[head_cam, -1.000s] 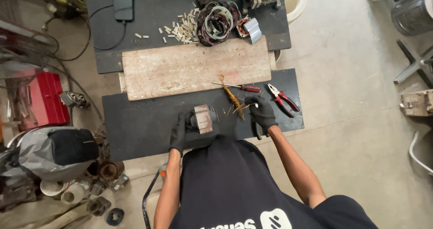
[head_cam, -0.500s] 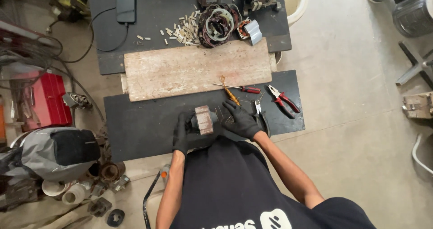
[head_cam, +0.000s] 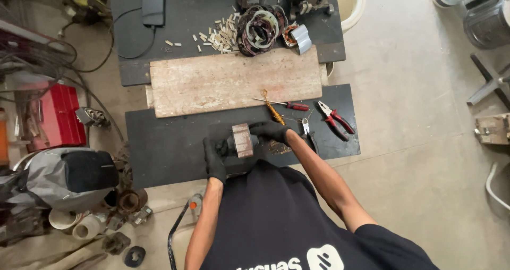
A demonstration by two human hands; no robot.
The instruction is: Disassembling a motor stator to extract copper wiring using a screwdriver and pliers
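Note:
Both my hands wear black gloves and hold a small motor core (head_cam: 243, 140), a brownish metal block, over the near black mat (head_cam: 170, 148). My left hand (head_cam: 214, 158) grips it from the left and below. My right hand (head_cam: 270, 131) closes on its right end. A twisted bundle of copper wire (head_cam: 274, 112) lies just beyond my right hand, next to a red-handled screwdriver (head_cam: 289, 105). Red-handled pliers (head_cam: 335, 117) and a second pair of small pliers (head_cam: 307, 129) lie to the right on the mat.
A worn wooden board (head_cam: 234, 81) lies across the mats. Beyond it sit a stator with coiled windings (head_cam: 257, 30), scattered small paper strips (head_cam: 220, 33) and a dark tablet-like device (head_cam: 153, 3). A red box (head_cam: 59, 116) and a grey bag (head_cam: 66, 177) stand at left.
My right hand came back from the tools on the right and closed on the right end of the motor core. My left hand kept its hold.

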